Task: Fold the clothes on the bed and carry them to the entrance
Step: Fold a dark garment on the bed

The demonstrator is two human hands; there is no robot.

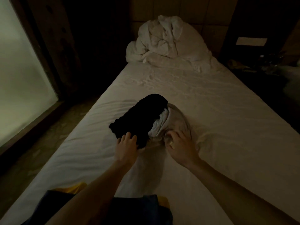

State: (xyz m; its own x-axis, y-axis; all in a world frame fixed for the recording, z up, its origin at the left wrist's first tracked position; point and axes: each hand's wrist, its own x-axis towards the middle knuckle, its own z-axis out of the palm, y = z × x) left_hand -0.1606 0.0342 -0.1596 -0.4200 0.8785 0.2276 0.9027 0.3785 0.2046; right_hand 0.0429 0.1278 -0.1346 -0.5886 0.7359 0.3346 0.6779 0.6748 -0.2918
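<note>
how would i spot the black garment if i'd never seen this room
Start at the white bed. In its near middle lies a small pile of clothes. The black garment is its left part, under the left hand, the only dark piece beside pale grey clothes.

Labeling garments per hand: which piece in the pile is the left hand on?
The black garment, the darkest piece, on the pile's left side. The left hand touches its near edge, while the right hand is on the light beige garment beside it.

text: none legible | labels: none | room too dim
</note>
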